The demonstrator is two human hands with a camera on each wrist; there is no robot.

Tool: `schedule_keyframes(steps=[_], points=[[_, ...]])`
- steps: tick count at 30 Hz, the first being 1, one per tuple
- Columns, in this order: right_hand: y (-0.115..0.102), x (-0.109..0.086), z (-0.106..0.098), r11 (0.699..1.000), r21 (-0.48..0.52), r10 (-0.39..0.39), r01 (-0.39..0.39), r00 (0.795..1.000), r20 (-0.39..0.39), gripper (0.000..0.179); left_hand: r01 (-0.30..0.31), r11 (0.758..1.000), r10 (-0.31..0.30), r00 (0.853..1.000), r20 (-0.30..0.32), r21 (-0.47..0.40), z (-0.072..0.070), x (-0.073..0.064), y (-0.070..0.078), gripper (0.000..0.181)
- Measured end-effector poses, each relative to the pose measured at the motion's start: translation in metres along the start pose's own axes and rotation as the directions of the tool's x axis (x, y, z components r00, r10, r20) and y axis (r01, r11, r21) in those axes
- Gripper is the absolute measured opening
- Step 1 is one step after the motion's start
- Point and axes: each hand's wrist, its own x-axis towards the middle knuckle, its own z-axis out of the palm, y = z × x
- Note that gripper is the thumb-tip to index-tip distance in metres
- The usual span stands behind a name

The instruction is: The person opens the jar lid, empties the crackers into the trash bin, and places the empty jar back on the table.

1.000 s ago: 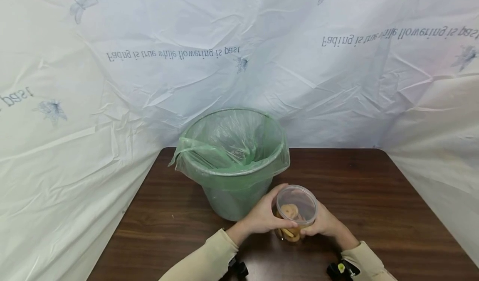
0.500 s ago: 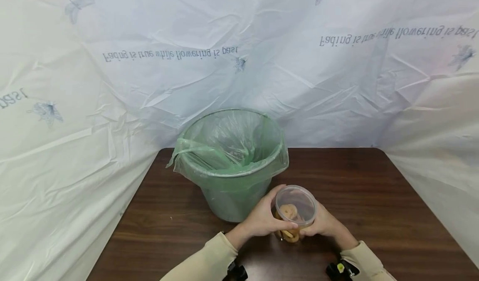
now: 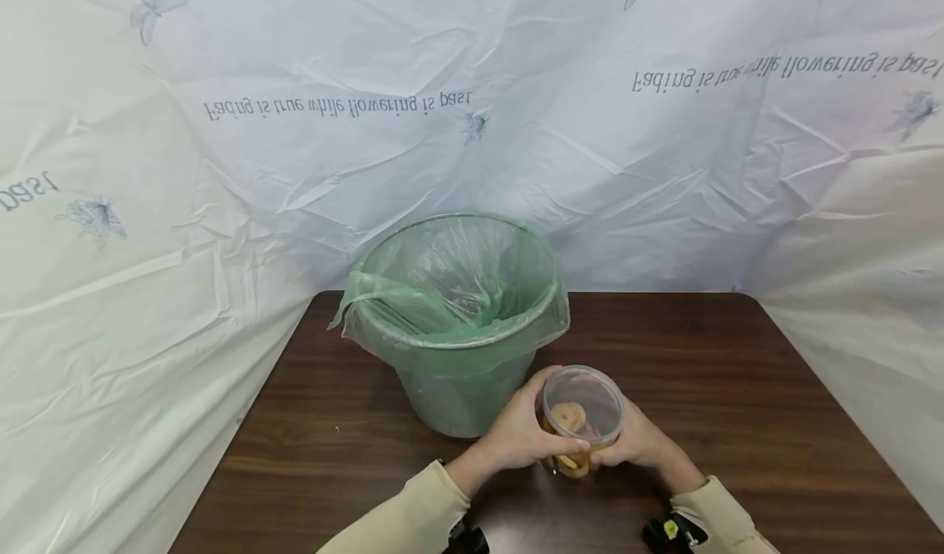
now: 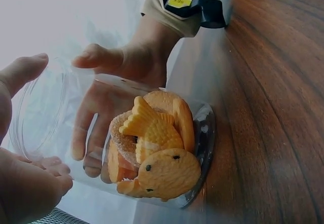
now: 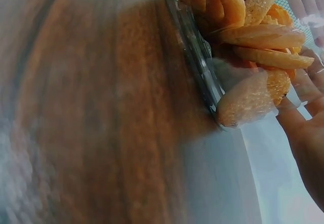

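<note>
A clear plastic jar (image 3: 601, 402) stands on the dark wood table, holding several biscuits (image 3: 569, 416) near its bottom. My left hand (image 3: 519, 427) grips its left side, with the thumb lying across the front. From the right, my right hand (image 3: 636, 441) holds the same jar, its fingers mostly hidden behind the wall. In the left wrist view, a yellow fish-shaped biscuit (image 4: 154, 127) and a round biscuit (image 4: 169, 173) with dark spots show through the plastic. Longer biscuits (image 5: 266, 36) are stacked inside the jar in the right wrist view.
Left of the jar and behind it stands a bin (image 3: 460, 402), lined with a green plastic bag (image 3: 442, 357) folded over its rim. White printed sheeting (image 3: 472, 46) hangs around the back and sides of the table (image 3: 723, 374).
</note>
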Motion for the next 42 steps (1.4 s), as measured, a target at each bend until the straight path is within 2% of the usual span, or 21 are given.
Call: schedule_keyframes(steps=[10,17,25,33,42], points=[[0.001,-0.001,0.000,1.000,-0.024,0.008,-0.009,1.000,-0.014,0.100,-0.065,0.998,0.066,0.997,-0.041,0.020,0.005,0.000,0.001,0.082],[0.002,0.000,0.001,1.000,0.002,-0.005,0.005,1.000,0.003,0.100,-0.018,1.000,0.019,0.998,-0.061,0.019,0.007,-0.006,0.006,0.080],[0.003,0.001,-0.001,1.000,0.011,-0.006,0.006,1.000,-0.007,0.101,-0.022,0.999,0.024,0.996,-0.085,0.032,0.010,-0.006,0.008,0.079],[0.001,-0.001,0.000,0.999,-0.034,0.019,-0.020,1.000,-0.015,0.100,0.031,0.996,-0.019,0.990,-0.142,0.083,0.016,-0.009,0.011,0.083],[0.002,0.000,0.000,0.999,-0.024,0.022,-0.022,1.000,-0.007,0.099,-0.002,0.996,0.018,0.981,-0.191,0.086,0.022,-0.011,0.009,0.083]])
